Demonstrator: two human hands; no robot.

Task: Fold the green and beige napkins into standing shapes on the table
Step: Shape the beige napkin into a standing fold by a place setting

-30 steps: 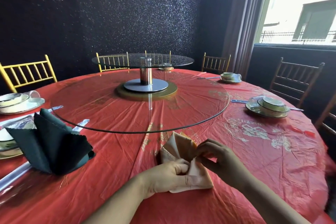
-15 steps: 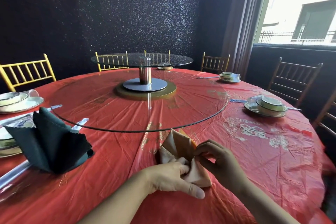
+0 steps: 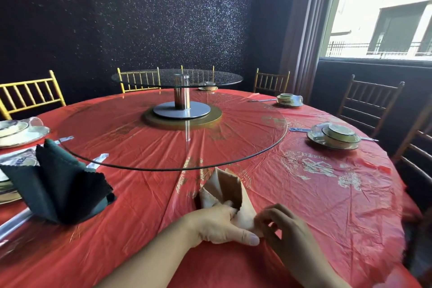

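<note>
Left hand (image 3: 217, 224) curled, thumb stretched out, right hand (image 3: 282, 229) pinching with fingertips, hands close together

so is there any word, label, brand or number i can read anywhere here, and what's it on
Nothing reads clearly.
Clear plastic packet at the far left: blue lettering, too blurred to read.
Red plastic tablecloth: white and gold printed motif, possibly characters, not legible.
Blue-printed narrow wrapper by the right-hand stacked bowl and plate: too small.
Beige folded napkin and dark green folded napkin: no print seen.
</note>
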